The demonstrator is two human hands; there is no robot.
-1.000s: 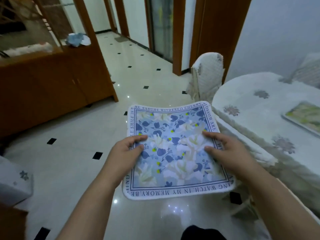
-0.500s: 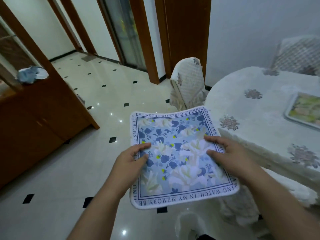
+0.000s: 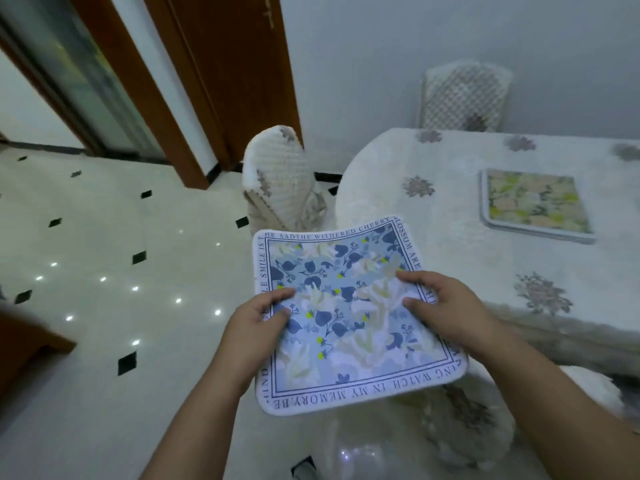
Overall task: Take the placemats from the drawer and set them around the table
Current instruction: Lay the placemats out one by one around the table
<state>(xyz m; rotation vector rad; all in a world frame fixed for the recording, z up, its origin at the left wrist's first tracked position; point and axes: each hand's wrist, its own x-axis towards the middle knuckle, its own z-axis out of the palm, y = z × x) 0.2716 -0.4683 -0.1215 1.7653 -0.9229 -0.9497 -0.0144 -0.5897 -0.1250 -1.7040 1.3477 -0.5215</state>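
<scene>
Two-handed carry | I'm watching left hand (image 3: 256,323) and right hand (image 3: 446,306) pinching the blue floral placemat (image 3: 346,306) | it is hovering beside the table (image 3: 450,216), closer than before | placing is nearing.

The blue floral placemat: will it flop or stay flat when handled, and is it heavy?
Probably semi-stiff: the blue floral placemat spans between the left hand and right hand with only wavy edges. Likely light, since side grips alone carry it. Its fuzzy rim suggests little slipping.
</scene>
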